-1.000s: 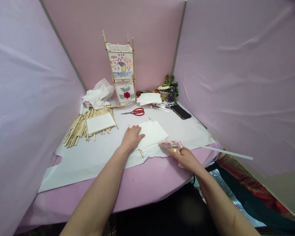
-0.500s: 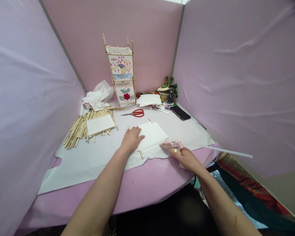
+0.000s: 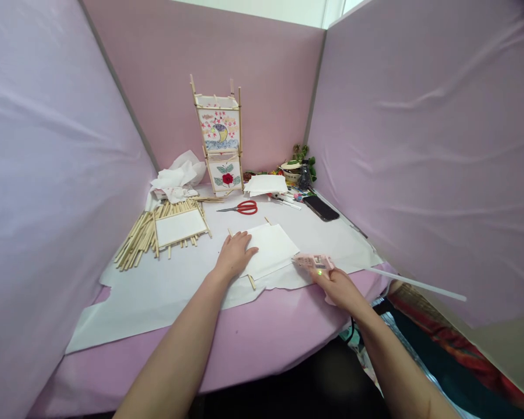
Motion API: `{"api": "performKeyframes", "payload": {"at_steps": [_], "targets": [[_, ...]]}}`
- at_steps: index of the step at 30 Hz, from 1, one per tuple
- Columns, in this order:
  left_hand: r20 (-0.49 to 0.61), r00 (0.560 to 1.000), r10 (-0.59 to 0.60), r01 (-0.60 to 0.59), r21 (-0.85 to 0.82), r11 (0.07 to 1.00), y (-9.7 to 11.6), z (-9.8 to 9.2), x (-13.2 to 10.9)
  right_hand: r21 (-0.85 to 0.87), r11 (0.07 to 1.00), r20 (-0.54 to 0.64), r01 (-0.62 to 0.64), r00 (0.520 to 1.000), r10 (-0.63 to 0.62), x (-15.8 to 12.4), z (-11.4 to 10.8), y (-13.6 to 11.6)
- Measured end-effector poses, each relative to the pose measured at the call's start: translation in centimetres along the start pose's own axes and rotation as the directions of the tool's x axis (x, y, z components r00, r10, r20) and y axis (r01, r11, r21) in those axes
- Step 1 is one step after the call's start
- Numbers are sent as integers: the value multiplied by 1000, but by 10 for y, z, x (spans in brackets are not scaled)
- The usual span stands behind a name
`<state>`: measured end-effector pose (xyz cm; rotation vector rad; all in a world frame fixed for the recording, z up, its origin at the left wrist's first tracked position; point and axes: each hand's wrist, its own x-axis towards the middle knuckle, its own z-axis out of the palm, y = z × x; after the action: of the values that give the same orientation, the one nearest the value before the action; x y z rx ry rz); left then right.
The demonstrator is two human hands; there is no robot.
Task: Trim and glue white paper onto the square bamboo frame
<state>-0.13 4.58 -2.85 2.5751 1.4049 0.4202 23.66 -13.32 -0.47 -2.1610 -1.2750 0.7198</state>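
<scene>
On paper panel (image 3: 273,247): L hand (image 3: 234,256) flat | R hand (image 3: 338,286): pink glue gun (image 3: 313,262)

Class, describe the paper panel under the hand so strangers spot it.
On the white sheet over the pink table, near its front edge, lies a paper panel under the left hand. Unlike the framed panel on the stick pile, a glue gun points at its corner.

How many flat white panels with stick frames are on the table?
2. One panel lies under the left hand, beside the glue gun; the other panel rests on the stick pile. More may be hidden.
</scene>
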Motion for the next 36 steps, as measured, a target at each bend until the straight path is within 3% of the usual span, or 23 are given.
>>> {"api": "performKeyframes", "payload": {"at_steps": [13, 36], "targets": [[0, 1000, 4, -4, -2, 1000, 1, -1, 0, -54, 998, -2, 30, 1000, -30, 8, 4, 7], [6, 1000, 7, -7, -5, 1000, 2, -1, 0, -249, 968, -2, 30, 1000, -31, -2, -2, -1]]}}
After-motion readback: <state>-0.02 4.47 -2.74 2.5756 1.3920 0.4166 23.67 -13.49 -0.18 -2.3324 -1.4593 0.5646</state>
